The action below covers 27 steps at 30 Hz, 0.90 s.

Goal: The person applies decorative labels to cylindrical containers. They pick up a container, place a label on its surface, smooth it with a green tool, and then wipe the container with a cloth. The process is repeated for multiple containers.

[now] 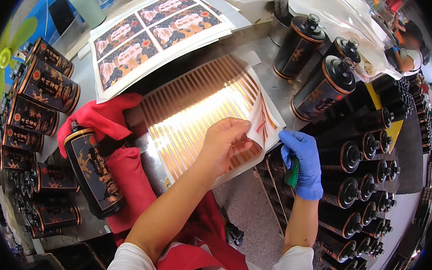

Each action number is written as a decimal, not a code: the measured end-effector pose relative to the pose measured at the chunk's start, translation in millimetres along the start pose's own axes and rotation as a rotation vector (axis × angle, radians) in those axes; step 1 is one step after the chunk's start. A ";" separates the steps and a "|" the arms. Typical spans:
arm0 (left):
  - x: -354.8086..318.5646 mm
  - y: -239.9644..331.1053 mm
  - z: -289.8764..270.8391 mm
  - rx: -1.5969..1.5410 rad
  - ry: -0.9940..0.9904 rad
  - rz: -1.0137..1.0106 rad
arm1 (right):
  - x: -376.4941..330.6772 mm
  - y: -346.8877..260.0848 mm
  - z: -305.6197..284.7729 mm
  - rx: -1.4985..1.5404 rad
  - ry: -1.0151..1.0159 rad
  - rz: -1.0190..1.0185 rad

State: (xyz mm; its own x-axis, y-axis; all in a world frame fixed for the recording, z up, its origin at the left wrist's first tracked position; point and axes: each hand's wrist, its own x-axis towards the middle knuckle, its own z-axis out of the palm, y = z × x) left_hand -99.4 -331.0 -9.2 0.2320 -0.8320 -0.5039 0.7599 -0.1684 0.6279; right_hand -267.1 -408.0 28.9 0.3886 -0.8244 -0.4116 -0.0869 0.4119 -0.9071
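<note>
My bare left hand (225,145) pinches the lifted edge of a sheet of gold stripe decals (192,110). That corner curls up and shows its white back with a few loose stripes. My right hand (302,162), in a blue glove, is closed around a small green scraper-like piece (292,173), mostly hidden in the palm. Its thumb and fingertip reach the sheet's right corner. Left of my left forearm, a dark bottle with gold decoration (94,172) lies tilted against a red cloth (103,117).
Printed decal sheets (177,43) are stacked at the far side. Dark bottles (47,83) line the left, and more bottles (346,191) fill the right. Several bottles (324,85) stand beyond the striped sheet. A green fan (5,57) is at far left; another person (410,49) is at far right.
</note>
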 end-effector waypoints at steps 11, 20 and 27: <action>6.9 3.0 1.2 -0.167 -0.033 -0.170 | 2.3 15.3 -23.6 -0.066 0.185 -0.029; 25.7 -0.1 16.4 -0.013 -0.130 -0.172 | -15.4 6.7 7.1 -0.588 0.080 -0.452; 33.0 -2.7 26.7 0.105 -0.174 -0.158 | -0.9 10.3 -3.3 -0.334 0.138 -0.224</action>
State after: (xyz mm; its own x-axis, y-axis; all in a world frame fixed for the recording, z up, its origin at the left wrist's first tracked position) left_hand -110.0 -372.1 -11.6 0.0007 -0.8682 -0.4963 0.7093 -0.3494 0.6122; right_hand -271.3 -404.3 19.7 0.3076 -0.9327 -0.1880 -0.3150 0.0867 -0.9451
